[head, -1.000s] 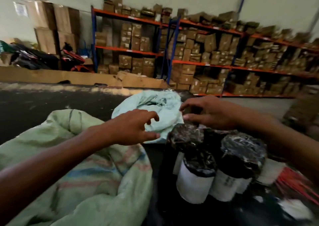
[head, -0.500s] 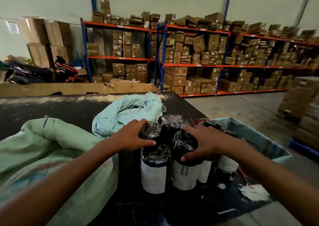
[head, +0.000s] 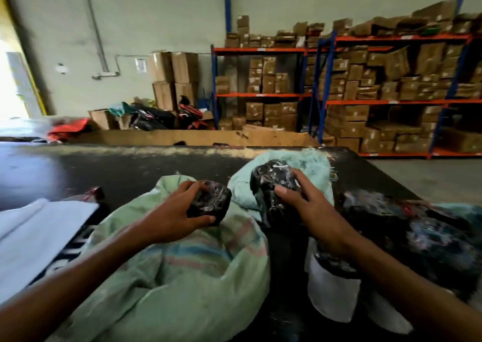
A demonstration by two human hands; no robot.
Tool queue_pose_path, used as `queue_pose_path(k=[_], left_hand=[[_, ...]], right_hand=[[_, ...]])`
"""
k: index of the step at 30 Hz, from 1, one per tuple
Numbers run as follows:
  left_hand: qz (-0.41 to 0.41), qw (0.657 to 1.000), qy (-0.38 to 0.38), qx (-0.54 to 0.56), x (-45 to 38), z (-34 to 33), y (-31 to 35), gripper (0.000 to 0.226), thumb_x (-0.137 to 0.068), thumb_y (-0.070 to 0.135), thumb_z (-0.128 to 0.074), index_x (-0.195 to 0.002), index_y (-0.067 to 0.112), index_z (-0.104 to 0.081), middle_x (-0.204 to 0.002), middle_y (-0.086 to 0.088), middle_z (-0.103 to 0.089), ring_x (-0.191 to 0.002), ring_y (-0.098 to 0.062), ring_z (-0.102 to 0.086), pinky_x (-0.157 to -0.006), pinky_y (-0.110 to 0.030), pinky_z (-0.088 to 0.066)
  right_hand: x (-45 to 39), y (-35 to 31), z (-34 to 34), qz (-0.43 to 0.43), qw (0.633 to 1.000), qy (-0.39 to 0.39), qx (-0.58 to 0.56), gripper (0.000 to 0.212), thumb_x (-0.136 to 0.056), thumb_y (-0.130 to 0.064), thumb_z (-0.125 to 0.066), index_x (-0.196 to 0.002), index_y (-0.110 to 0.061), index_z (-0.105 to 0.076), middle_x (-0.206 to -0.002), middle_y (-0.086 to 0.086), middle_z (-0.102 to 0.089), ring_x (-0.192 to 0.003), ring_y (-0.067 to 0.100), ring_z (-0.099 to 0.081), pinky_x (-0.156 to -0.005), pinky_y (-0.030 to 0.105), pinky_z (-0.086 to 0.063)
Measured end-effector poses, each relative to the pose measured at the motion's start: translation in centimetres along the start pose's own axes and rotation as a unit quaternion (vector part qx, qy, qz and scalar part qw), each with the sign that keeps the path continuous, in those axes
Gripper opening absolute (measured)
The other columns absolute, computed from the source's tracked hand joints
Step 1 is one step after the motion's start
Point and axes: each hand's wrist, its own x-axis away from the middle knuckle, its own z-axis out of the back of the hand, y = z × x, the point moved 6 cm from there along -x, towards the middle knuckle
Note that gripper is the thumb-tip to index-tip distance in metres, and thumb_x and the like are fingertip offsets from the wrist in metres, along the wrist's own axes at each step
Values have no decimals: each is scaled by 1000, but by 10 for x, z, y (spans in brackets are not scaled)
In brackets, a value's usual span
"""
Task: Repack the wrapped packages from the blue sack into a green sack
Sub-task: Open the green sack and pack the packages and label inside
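Packages wrapped in glossy black film sit in both hands: the left hand (head: 172,217) curls its fingers around one package (head: 210,202) above the green sack (head: 182,276), and the right hand (head: 310,208) grips a second package (head: 273,182) in front of the pale blue sack (head: 310,166). More packages (head: 417,226) stand at the right, some with white lower halves. A white sheet (head: 34,234) lies at the left. All rest on a black table (head: 104,169), scuffed pale along its far edge. Behind it are orange-and-blue shelves (head: 339,101) packed with cartons, against a pale green wall (head: 156,15)
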Motion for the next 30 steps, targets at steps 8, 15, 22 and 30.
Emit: queue_pose_path(k=[8,15,22,30], left_hand=[[75,991,-110,6,19,-10,-158,67,-79,44,-70,-135,25,-39,-127,1,-47,-119,-13,-45,-102,-26,-35],[-26,971,-237,29,-20,-54,-198,71,-75,32,-74,-135,20,-39,-128,-1,-42,-120,-14,-42,-105,-33,-37],[69,985,-157,-10,-57,-91,-217,85,-73,50,-71,-140,20,-27,-144,-15,-28,-133,-33,-35,-111,-43,-32],[31,991,-127,-4,-47,-88,-214,95,-66,61,-72,-139,19,-27,-141,-10,-29,-133,-28,-31,-107,-47,-37]], right_hand=[[-146,102,-154,-140,981,5,-136,53,-87,-56,-51,-129,-23,-56,-126,4,-63,-114,21,-61,-105,45,-44],[-156,176,-151,-116,983,120,74,37,-81,-52,-64,-112,-31,-62,-107,-11,-68,-99,7,-65,-95,37,-52],[-139,187,-133,-98,977,117,148,39,-85,-47,-62,-121,-33,-56,-115,-15,-62,-110,7,-58,-88,16,-44],[-157,190,-151,-77,787,-78,607,97,-72,-54,-70,-149,-22,-21,-150,14,-28,-137,31,-30,-111,39,-29]])
